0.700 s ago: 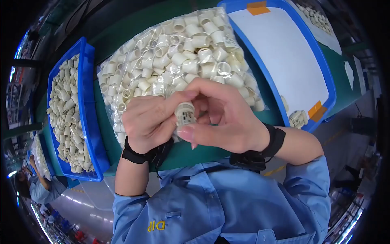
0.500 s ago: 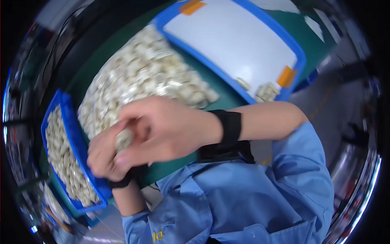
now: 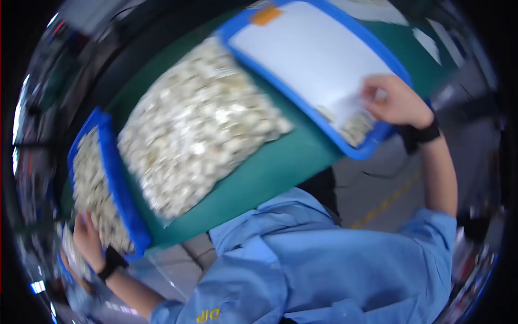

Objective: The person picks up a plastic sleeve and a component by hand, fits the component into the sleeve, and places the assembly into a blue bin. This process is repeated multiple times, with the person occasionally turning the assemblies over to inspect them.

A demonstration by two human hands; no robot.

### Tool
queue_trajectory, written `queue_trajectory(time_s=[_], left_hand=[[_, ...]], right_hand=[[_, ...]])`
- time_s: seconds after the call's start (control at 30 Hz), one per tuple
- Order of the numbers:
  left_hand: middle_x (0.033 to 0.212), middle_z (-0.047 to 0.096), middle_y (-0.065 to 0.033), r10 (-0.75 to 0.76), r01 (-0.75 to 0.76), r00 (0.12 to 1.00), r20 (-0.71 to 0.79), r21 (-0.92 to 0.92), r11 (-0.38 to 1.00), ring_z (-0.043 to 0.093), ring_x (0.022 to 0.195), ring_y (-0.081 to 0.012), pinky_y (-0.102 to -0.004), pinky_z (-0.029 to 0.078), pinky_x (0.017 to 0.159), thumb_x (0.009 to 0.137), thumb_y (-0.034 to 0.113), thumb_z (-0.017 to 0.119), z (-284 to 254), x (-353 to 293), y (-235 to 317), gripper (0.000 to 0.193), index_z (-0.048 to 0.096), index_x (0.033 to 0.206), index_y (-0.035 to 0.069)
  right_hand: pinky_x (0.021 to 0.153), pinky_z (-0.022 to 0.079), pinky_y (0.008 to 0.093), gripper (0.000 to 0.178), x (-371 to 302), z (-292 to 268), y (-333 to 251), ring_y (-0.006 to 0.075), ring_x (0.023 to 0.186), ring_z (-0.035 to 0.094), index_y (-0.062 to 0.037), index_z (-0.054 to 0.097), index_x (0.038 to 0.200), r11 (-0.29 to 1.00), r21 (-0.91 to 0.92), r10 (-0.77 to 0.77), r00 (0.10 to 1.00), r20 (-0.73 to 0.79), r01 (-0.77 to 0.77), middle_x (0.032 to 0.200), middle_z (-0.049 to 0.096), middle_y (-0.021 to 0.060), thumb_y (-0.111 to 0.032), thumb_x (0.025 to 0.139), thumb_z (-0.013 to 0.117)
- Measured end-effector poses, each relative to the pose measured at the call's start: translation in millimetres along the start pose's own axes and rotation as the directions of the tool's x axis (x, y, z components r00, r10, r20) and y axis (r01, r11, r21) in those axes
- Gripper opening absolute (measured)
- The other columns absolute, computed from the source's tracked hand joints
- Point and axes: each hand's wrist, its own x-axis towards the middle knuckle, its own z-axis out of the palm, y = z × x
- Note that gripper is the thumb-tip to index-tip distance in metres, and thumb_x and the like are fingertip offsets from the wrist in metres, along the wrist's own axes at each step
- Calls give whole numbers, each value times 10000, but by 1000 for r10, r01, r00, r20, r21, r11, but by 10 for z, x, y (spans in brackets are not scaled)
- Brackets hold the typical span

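My left hand (image 3: 88,241) is at the near end of a narrow blue bin (image 3: 116,186) full of small pale ribbed parts (image 3: 96,181). Its fingers reach over the nearest parts, slightly apart, and I see nothing held in them. On the far side, my right hand (image 3: 398,101) hovers above the near right corner of a shallow blue tray (image 3: 280,85) lined with white. Thumb and fingers curl into a ring there; blur hides whether a part is between them. Below that hand a small cluster of pale parts (image 3: 357,128) lies in the tray.
A large clear bag (image 3: 202,127) packed with whitish pieces lies between bin and tray on the green table (image 3: 270,164). Orange tape (image 3: 266,15) marks the tray's far left corner. White sheets (image 3: 426,44) lie beyond the tray. Another person's arm (image 3: 73,270) shows at lower left.
My hands were together over the bag around a small pale part. They have parted: the left went down-left to the bin, the right went right to the tray.
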Motion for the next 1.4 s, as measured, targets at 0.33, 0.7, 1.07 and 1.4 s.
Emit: queue_trajectory(time_s=[0.33, 0.7, 1.07, 1.4], left_hand=[[778, 685, -88, 215, -198, 977, 3, -373, 906, 665, 643, -274, -337, 515, 566, 908, 142, 664, 93, -94, 1850, 105, 742, 971, 108], [903, 697, -69, 350, -215, 899, 263, -432, 876, 687, 839, -294, -425, 547, 696, 891, 189, 653, 828, 289, 2317, 206, 693, 1086, 138], [975, 654, -136, 385, -60, 849, 362, -658, 750, 692, 822, -272, -398, 538, 672, 870, 85, 660, 753, 564, 2296, 326, 616, 1193, 79], [1127, 616, -124, 396, 154, 918, 35, -949, -274, 657, 845, -164, -298, 560, 683, 830, -151, 622, 930, 268, 2704, 419, 639, 1222, -5]], right_hand=[[613, 468, 322, 199, 122, 241, 30, 219, 708, 608, -10, 559, 859, 946, -143, 322, 905, 279, -293, 745, 568, 109, 40, 692, 655], [617, 460, 287, 235, 1008, 533, -1447, 216, 769, 596, 10, 611, 1049, 938, 10, -341, 928, -148, 346, 884, 563, 97, 49, 821, 654], [594, 454, 301, 255, 1617, 1196, -1857, 228, 697, 569, 11, 645, 1084, 794, 219, -546, 824, -151, 566, 886, 579, 108, -19, 833, 679], [620, 459, 281, 272, 1481, 1330, -1770, 194, 719, 585, 8, 669, 1115, 705, 434, -508, 827, -242, 561, 863, 594, 106, -40, 847, 678]])
